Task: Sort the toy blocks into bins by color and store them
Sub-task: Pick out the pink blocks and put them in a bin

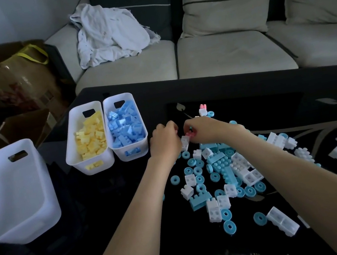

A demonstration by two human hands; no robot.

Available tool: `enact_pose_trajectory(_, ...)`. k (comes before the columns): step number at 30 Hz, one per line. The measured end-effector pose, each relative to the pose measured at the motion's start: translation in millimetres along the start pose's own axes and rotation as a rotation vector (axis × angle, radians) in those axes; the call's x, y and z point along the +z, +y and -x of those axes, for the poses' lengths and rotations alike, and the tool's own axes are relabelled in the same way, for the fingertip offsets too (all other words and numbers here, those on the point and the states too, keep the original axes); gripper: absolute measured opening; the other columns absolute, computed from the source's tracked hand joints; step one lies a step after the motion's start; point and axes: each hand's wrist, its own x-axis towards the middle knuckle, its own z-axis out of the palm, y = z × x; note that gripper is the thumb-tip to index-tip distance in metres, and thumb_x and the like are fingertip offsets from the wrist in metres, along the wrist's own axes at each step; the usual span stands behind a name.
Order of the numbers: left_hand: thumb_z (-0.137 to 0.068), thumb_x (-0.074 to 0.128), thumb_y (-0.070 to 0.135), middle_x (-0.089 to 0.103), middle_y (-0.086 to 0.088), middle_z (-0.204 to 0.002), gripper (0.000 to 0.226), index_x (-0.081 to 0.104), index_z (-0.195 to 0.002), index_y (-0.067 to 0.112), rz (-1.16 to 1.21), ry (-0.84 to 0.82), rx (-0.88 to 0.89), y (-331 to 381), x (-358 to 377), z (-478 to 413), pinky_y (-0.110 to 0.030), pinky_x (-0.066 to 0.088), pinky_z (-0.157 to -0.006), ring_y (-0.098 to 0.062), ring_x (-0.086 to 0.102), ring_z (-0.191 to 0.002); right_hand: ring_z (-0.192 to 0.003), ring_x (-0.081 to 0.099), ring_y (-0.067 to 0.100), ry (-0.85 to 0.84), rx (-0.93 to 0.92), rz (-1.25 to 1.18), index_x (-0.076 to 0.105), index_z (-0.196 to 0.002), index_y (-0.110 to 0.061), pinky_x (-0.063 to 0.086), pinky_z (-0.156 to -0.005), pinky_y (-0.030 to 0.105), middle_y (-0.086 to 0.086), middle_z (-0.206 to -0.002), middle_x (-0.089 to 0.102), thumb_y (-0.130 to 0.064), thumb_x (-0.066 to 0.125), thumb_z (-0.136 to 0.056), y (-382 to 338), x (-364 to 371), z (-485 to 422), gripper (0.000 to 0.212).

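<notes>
Head view: what am I holding?
— My left hand (164, 141) grips a white block (185, 143); my right hand (203, 130) pinches the pink block (191, 133) touching its upper end. Joined, I judge.
— Which way to pull?
— Pink lies right of white; the empty bin (15, 195) sits well left, nearer my left hand.

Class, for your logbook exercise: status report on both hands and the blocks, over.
Left hand grips white block. Right hand pinches pink block. Teal and white blocks lie loose near both wrists.
</notes>
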Motion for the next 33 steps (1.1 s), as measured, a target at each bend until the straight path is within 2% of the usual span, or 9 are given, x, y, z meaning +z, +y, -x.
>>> enact_pose_trajectory(11, -0.094, 0.044, 0.005, 0.051, -0.009, -0.116, 0.028, 0.057, -0.117, 0.014, 0.141, 0.119, 0.091, 15.0, -5.0, 2.0, -0.023, 0.042, -0.077, -0.020, 0.055, -0.098, -0.074, 0.054, 0.004, 0.246, 0.124, -0.445, 0.054, -0.108, -0.012, 0.040, -0.049, 0.007, 0.009, -0.097, 0.063, -0.029, 0.048, -0.096, 3.6, -17.3, 34.6, 0.021)
enact_pose_trajectory(13, -0.095, 0.047, 0.010, 0.055, -0.006, -0.111, 0.024, 0.058, -0.116, 0.016, 0.301, 0.172, 0.042, 24.7, -11.1, 4.0, -0.016, 0.041, -0.071, -0.014, 0.057, -0.091, -0.070, 0.055, 0.007, 0.289, 0.166, -0.620, 0.054, -0.111, -0.014, 0.046, -0.058, 0.018, 0.002, -0.085, 0.061, -0.032, 0.049, -0.096, 5.2, -18.6, 40.6, 0.024)
enact_pose_trajectory(15, -0.093, 0.053, 0.012, 0.059, -0.002, -0.101, 0.018, 0.058, -0.111, 0.015, 0.701, 0.199, -0.161, 39.3, -18.5, 7.1, -0.014, 0.046, -0.067, -0.007, 0.058, -0.082, -0.072, 0.054, 0.010, 0.343, 0.181, -0.822, 0.055, -0.112, -0.013, 0.048, -0.065, 0.022, 0.000, -0.084, 0.059, -0.032, 0.051, -0.095, 7.1, -21.1, 46.4, 0.026)
enact_pose_trajectory(17, -0.092, 0.056, 0.009, 0.058, -0.004, -0.085, 0.008, 0.060, -0.098, 0.010, 1.208, 0.078, -0.400, 58.1, -28.6, 13.0, -0.025, 0.056, -0.073, -0.011, 0.058, -0.075, -0.076, 0.054, 0.011, 0.426, 0.177, -1.011, 0.056, -0.112, -0.013, 0.050, -0.068, 0.021, 0.002, -0.087, 0.059, -0.031, 0.052, -0.095, 5.9, -24.4, 50.8, 0.026)
enact_pose_trajectory(19, -0.092, 0.055, 0.008, 0.060, -0.006, -0.077, 0.008, 0.063, -0.092, 0.006, 1.379, -0.079, -0.487, 76.1, -36.0, 17.7, -0.030, 0.058, -0.076, -0.014, 0.059, -0.075, -0.080, 0.056, 0.013, 0.485, 0.161, -1.161, 0.056, -0.109, -0.015, 0.050, -0.073, 0.025, 0.004, -0.091, 0.060, -0.029, 0.052, -0.095, 1.5, -29.6, 57.3, 0.020)
enact_pose_trajectory(24, -0.093, 0.049, 0.005, 0.063, -0.007, -0.079, 0.015, 0.064, -0.096, 0.004, 1.183, -0.367, -0.486, 118.0, -34.8, 29.9, -0.023, 0.054, -0.065, -0.013, 0.058, -0.061, -0.081, 0.061, 0.015, 0.562, 0.196, -0.965, 0.055, -0.102, -0.022, 0.052, -0.077, 0.030, 0.003, -0.090, 0.063, -0.029, 0.052, -0.095, 13.6, -37.1, 93.6, 0.011)
enact_pose_trajectory(27, -0.091, 0.053, 0.003, 0.064, -0.010, -0.081, 0.010, 0.062, -0.088, 0.004, 1.153, -0.537, -0.408, 149.4, -19.8, 39.7, -0.027, 0.054, -0.076, -0.015, 0.060, -0.064, -0.080, 0.060, 0.017, 0.630, 0.294, -1.009, 0.055, -0.111, -0.010, 0.052, -0.075, 0.031, 0.007, -0.090, 0.062, -0.025, 0.052, -0.096, 36.3, -40.3, 129.5, 0.021)
enact_pose_trajectory(30, -0.094, 0.050, 0.002, 0.063, -0.012, -0.080, 0.008, 0.057, -0.091, 0.005, 1.140, -0.593, -0.282, 194.5, 6.4, 52.4, -0.033, 0.053, -0.084, -0.019, 0.062, -0.071, -0.081, 0.057, 0.021, 0.778, 0.393, -1.059, 0.053, -0.113, -0.003, 0.048, -0.076, 0.034, 0.013, -0.091, 0.059, -0.023, 0.052, -0.096, 63.5, -42.4, 170.6, 0.026)
enact_pose_trajectory(33, -0.095, 0.049, 0.003, 0.062, -0.012, -0.080, 0.007, 0.052, -0.101, 0.003, 1.190, -0.651, -0.192, 232.5, 27.7, 65.9, -0.028, 0.055, -0.074, -0.019, 0.063, -0.070, -0.075, 0.057, 0.018, 0.887, 0.431, -1.083, 0.054, -0.109, -0.004, 0.048, -0.071, 0.031, 0.011, -0.085, 0.059, -0.019, 0.053, -0.096, 87.2, -48.3, 210.8, 0.020)
